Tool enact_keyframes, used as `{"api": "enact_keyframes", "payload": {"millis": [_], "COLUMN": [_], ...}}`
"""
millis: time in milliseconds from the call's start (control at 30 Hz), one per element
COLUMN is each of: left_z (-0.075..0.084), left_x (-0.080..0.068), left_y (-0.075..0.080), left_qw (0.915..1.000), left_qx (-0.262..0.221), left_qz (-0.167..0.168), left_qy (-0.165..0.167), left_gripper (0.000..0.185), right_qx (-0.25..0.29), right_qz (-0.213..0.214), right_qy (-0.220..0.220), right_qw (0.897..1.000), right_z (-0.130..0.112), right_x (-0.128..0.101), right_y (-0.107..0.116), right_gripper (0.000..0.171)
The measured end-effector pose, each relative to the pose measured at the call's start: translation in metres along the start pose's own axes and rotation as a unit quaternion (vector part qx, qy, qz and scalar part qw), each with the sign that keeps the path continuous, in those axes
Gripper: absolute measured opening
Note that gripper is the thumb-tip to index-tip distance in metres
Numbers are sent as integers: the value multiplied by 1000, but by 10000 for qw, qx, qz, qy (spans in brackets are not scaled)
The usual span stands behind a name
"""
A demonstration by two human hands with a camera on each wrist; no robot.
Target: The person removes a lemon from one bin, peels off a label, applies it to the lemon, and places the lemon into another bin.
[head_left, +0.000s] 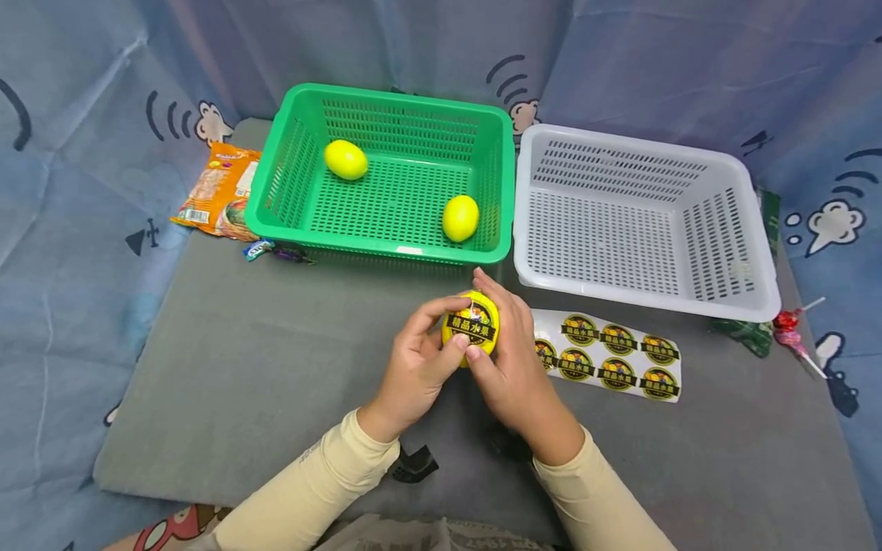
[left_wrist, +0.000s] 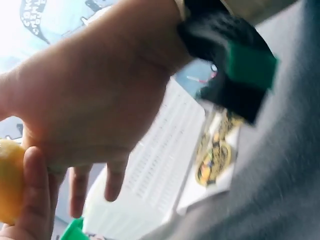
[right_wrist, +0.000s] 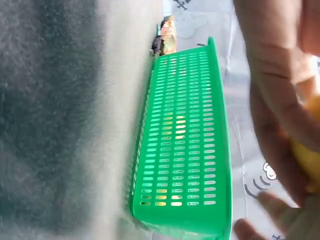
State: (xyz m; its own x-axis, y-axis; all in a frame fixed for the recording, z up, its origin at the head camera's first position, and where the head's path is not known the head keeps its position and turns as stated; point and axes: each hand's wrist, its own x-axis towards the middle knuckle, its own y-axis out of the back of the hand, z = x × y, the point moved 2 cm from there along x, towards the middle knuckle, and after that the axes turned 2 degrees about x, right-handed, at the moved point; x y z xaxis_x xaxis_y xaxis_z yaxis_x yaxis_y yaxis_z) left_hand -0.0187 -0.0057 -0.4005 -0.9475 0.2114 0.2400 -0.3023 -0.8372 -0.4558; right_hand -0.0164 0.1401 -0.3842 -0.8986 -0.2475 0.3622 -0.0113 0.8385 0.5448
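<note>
The left hand [head_left: 413, 356] is curling its thumb and finger round a yellow lemon [head_left: 475, 295], and the right hand [head_left: 513, 363] is gripping the other side. This lemon is wearing one round sticker [head_left: 472, 327], nearer than both baskets. Left to right, one orange bag [head_left: 223, 191] and two small candies [head_left: 258, 249] are lying on the bench [head_left: 262, 367], one green basket [head_left: 379, 252] is holding two more lemons [head_left: 346, 160], one white basket [head_left: 641, 298] is standing beside it, one sheet [head_left: 598, 387] is showing seven stickers, and two lollipops [head_left: 788, 321] are lying rightmost. The left wrist view is showing a dark band [left_wrist: 210, 36] on the right wrist, hard to see from the head. The right wrist view is showing yellow peeking through the green basket's near wall.
</note>
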Motion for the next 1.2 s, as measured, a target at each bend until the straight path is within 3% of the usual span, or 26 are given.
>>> {"api": "enact_keyframes", "payload": {"millis": [100,333,400,567,633,700,767,867,967,1067,1200], "left_z": [-2,-4,-4,-2,2,4,5,4,3,4,5], "left_x": [1,6,6,4,6,9,10,11,16,31,65], "left_y": [3,8,8,9,9,11,14,22,29,30,16], "left_qw": [9998,9994,9993,9980,9970,9969,9974,9973,9946,9921,9912], "left_qx": [45,193,204,379,497,538,534,470,651,936,1171], "left_qz": [114,221,263,269,178,135,232,531,796,824,598], "left_qy": [-144,-195,-176,-438,-568,-549,-424,-187,-109,-130,-162], "left_gripper": [55,56,55,47,43,41,42,44,46,44,41], "right_qx": [-231,-317,-384,-410,-541,-738,-962,-1526,-2103,-2415,-2458], "right_qz": [-161,190,116,-602,-655,-272,337,1355,1952,2055,1850], "right_qy": [-178,887,726,-506,-774,-644,-394,-449,-1194,-1942,-2352], "right_qw": [9994,9954,9966,9961,9934,9948,9940,9779,9505,9283,9220], "right_z": [-1,-10,-8,3,7,11,15,27,44,62,76], "right_x": [0,7,8,2,-1,-1,1,3,-3,-12,-19], "right_y": [3,-2,-6,-2,6,18,37,73,106,123,125], "right_gripper": [85,56,58,82,91,93,81,55,41,38,37]}}
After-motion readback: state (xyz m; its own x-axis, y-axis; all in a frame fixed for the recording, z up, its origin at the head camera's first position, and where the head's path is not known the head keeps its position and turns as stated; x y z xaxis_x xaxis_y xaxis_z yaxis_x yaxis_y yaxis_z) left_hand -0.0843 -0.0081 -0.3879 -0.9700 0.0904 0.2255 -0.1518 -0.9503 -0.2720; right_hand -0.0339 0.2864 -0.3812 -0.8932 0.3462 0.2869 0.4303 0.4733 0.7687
